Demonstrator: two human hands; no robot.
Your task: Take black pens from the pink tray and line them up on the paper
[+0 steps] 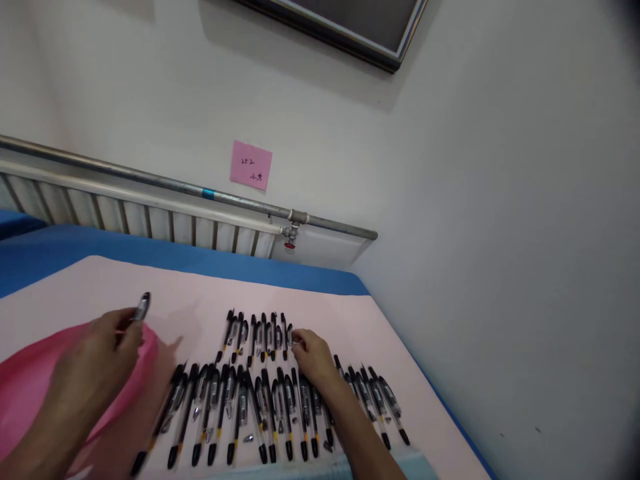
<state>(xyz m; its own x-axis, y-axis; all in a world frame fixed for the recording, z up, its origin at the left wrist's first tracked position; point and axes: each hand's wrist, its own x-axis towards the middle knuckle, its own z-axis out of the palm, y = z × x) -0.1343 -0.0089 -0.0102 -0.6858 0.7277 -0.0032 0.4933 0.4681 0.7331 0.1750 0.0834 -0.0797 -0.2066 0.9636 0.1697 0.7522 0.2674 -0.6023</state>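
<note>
Several black pens lie in two rows on a pink sheet (pixel 200 293): a short far row (pixel 255 333) and a long near row (pixel 240 407). My left hand (pixel 103 363) is closed around one black pen (pixel 141 308), its tip sticking up, above a pink plastic bag (pixel 30 393). My right hand (pixel 313 357) reaches to the right end of the far row, fingers pinched at a pen there. My right forearm lies over part of the near row.
The pink sheet covers a blue tabletop (pixel 150 253) that meets a white wall on the right. Behind it run a radiator (pixel 125 217) and a metal pipe (pixel 225 197). A pink note (pixel 251 165) is stuck to the wall.
</note>
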